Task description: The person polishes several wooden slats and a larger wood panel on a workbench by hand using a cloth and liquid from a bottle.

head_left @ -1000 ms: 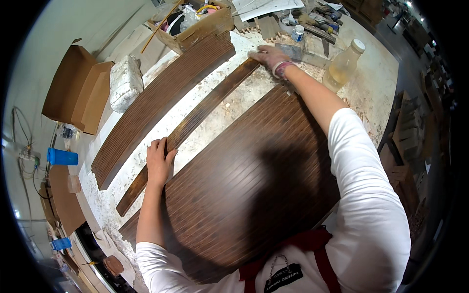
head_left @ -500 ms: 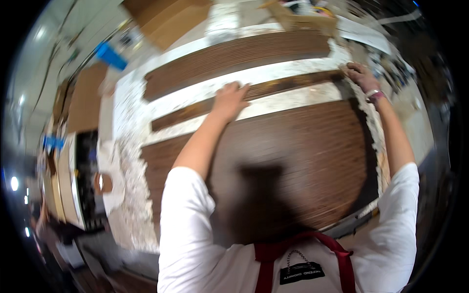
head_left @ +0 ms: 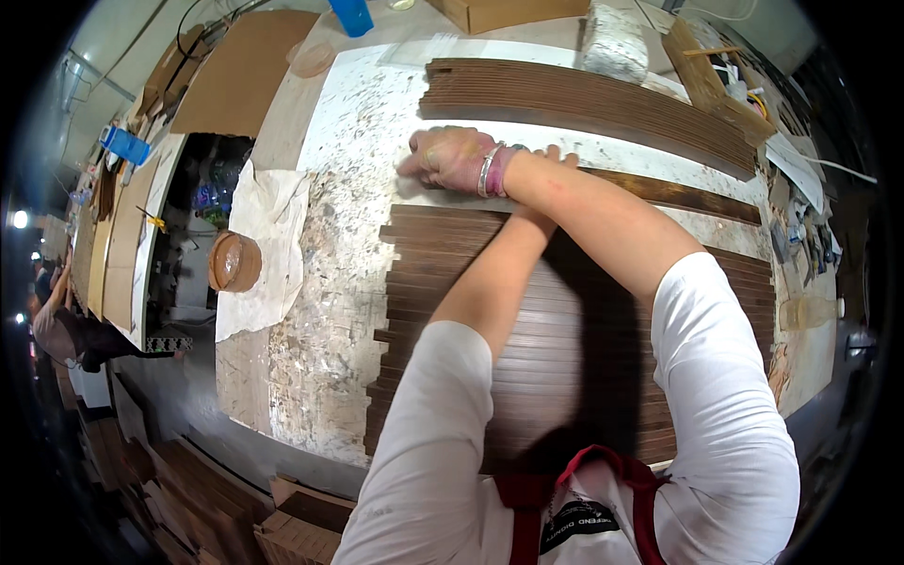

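My forearms cross over a narrow dark brown wooden strip on the white, paint-spotted work surface. My right hand, with a bracelet at its wrist, reaches over to the left end of the strip, its fingers curled around there. Beneath the right forearm lies my left hand, mostly hidden; only a few fingertips show, apart and resting by the strip's far edge. Nearer to me is a wide panel of dark ribbed wood slats, partly under my arms. Beyond the strip lies another ribbed brown panel.
A round brown tape roll sits on pale paper at the left. A white speckled block stands at the back, near a wooden tray of odds and ends. A clear bottle lies at the right edge.
My right hand has gone from the strip's right end across to its left end, passing over my left arm. The view has swung left, showing more of the left side.
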A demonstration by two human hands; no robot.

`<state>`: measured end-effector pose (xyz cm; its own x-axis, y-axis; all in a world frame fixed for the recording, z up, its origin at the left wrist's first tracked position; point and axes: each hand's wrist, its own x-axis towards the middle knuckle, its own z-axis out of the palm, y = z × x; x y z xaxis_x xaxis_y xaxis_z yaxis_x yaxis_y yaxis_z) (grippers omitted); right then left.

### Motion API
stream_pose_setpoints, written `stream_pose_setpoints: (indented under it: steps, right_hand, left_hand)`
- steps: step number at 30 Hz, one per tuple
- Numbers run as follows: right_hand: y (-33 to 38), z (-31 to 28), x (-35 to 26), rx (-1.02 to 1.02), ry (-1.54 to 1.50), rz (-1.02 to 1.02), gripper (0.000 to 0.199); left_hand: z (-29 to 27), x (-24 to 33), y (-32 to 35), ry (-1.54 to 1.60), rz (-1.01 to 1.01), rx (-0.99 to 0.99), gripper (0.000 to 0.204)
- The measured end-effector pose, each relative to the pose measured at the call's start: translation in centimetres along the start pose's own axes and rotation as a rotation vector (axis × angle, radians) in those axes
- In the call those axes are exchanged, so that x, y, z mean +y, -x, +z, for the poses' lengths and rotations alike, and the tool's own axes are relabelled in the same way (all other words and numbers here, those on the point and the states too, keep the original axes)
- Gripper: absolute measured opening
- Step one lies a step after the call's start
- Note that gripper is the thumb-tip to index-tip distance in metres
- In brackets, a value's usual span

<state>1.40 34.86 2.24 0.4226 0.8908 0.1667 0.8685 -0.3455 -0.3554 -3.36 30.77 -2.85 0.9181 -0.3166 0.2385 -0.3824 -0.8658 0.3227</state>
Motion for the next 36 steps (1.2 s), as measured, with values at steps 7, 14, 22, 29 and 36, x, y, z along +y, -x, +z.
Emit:
stream_pose_setpoints:
  steps: [7, 14, 22, 29, 36]
  right_hand:
    - [-3.1, 0.9, 7.1, 0.146, 0.371, 0.157, 0.02]
    - [0.8, -5.8, 4.2, 0.313, -0.148, 0.464, 0.031]
    - [-2.7, 1.8, -0.6, -0.069, -0.022, -0.108, 0.02]
    - [-1.9, -0.2, 4.7, 0.248, 0.249, 0.227, 0.02]
    - [25.6, -9.2, 7.3, 0.463, -0.082, 0.761, 0.043]
  left_hand:
    - [4.1, -2.1, -1.5, 0.451, 0.14, 0.224, 0.036]
    - [-1.4, -4.5, -4.4, 0.104, -0.114, -0.36, 0.039]
    - [0.8, -3.3, -0.8, 0.035, 0.186, 0.072, 0.04]
    - [5.9, -5.7, -2.7, -0.174, 0.375, 0.183, 0.039]
    - [-2.5, -1.1, -2.7, 0.009, 0.021, -0.302, 0.046]
